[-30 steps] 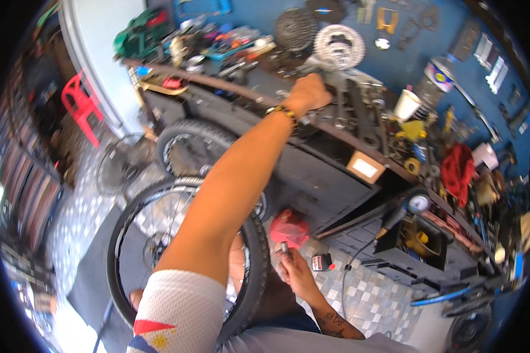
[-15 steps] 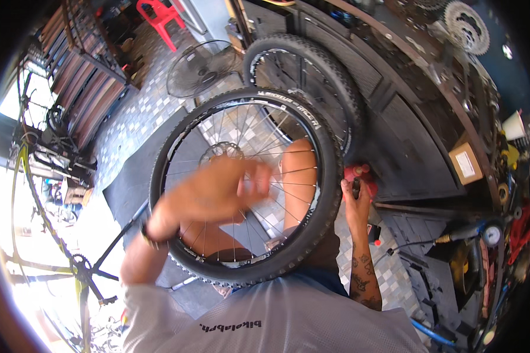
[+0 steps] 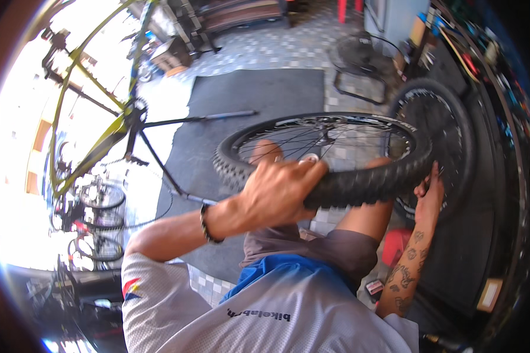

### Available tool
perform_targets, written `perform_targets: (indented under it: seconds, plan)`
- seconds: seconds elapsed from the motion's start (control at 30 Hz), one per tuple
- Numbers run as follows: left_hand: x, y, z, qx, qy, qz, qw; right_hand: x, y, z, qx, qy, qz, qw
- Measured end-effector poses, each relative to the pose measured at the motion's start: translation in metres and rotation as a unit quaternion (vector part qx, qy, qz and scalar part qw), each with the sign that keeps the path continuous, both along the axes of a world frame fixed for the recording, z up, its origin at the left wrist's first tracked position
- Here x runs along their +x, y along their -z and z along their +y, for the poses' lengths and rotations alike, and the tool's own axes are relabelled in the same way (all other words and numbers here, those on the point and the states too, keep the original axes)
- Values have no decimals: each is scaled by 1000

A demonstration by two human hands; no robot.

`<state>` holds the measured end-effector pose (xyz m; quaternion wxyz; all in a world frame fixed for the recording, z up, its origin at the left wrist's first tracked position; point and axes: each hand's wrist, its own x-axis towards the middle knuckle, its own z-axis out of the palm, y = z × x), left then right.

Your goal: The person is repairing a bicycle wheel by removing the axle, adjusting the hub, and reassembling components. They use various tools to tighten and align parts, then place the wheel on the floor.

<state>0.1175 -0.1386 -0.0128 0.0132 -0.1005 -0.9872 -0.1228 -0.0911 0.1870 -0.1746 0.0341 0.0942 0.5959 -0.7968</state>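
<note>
A bicycle wheel (image 3: 359, 185) with a knobby black tire lies tilted nearly flat over my bent knees, its spokes and disc rotor showing. My left hand (image 3: 280, 185) grips the near side of this tire, and a small silvery item that I cannot make out shows just above its fingers. At the tire's right end is my right hand (image 3: 428, 191), with fingers curled around something small that is mostly hidden. Just behind it a second wheel (image 3: 462, 135) leans against the dark cabinet (image 3: 483, 235). A red object (image 3: 394, 247) sits below my right hand.
A yellow-green bike frame (image 3: 91, 147) stands on a work stand at the left, its legs crossing a dark mat (image 3: 253, 88). Behind are a floor fan (image 3: 359, 56), a red chair (image 3: 343, 9) and a wooden rack (image 3: 241, 17). Several bikes (image 3: 97, 217) stand at the far left.
My left hand has come down from the cluttered bench onto the tire. The wheel has tipped from facing me to nearly flat. The view has swung from the bench toward the bike stand.
</note>
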Motion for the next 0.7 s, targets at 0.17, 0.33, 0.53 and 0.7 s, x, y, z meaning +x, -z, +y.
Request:
perform_targets:
  seconds: [0.17, 0.33, 0.53, 0.7]
  plan:
    - [-17, -11, -95, 15, -219, 124, 968, -49, -59, -73, -17, -184, 124, 975]
    - [-24, 22, -219, 126, -410, 251, 868, -46, -64, -67, 18, -174, 105, 979]
    - [5, 126, -347, 280, -583, 286, 707, -40, -12, 18, 105, -105, 44, 988]
    - [37, 209, -435, 391, -617, 406, 549, -33, 10, 89, 177, -6, -37, 983]
